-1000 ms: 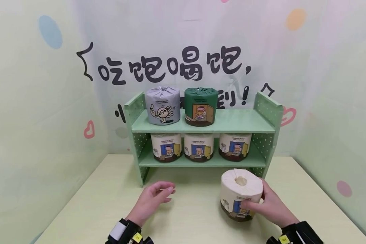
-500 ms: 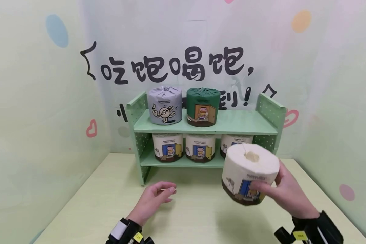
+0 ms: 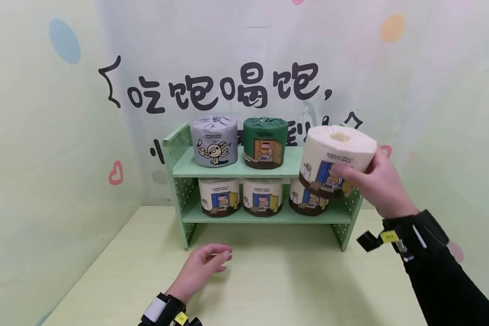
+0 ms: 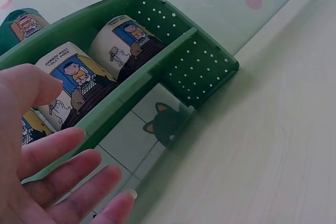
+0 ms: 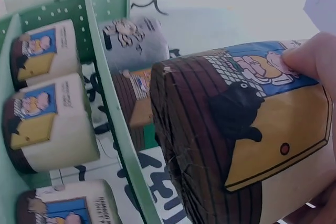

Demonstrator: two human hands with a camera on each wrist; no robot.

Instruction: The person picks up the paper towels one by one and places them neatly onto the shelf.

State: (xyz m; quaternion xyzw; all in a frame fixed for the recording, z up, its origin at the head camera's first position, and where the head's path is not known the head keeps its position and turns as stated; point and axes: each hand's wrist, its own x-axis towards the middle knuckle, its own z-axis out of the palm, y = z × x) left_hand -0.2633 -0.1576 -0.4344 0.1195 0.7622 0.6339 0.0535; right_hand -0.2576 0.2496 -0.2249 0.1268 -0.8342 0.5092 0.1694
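Note:
A white paper-wrapped toilet roll [image 3: 322, 149] with a cartoon print and brown base is raised in front of the right part of the upper shelf. My right hand [image 3: 375, 181] grips it from the right side, thumb across the front. In the right wrist view its brown bottom edge and print fill the right half. My left hand [image 3: 203, 269] hovers over the table with relaxed fingers and holds nothing. Two wrapped rolls stand on the upper shelf: a lilac one [image 3: 214, 141] and a green one [image 3: 266, 142]. The green shelf rack [image 3: 236, 170] is nearest both hands.
On the lower shelf stand three white-wrapped rolls, a left one [image 3: 219, 197], a middle one [image 3: 262, 197] and a right one [image 3: 301, 203], partly hidden behind the raised roll. The rack stands on a pale table [image 3: 261, 280] between printed fabric walls [image 3: 57, 136].
My right hand has lifted the white toilet roll from near the table up to the upper shelf's height. The left hand stays almost where it was.

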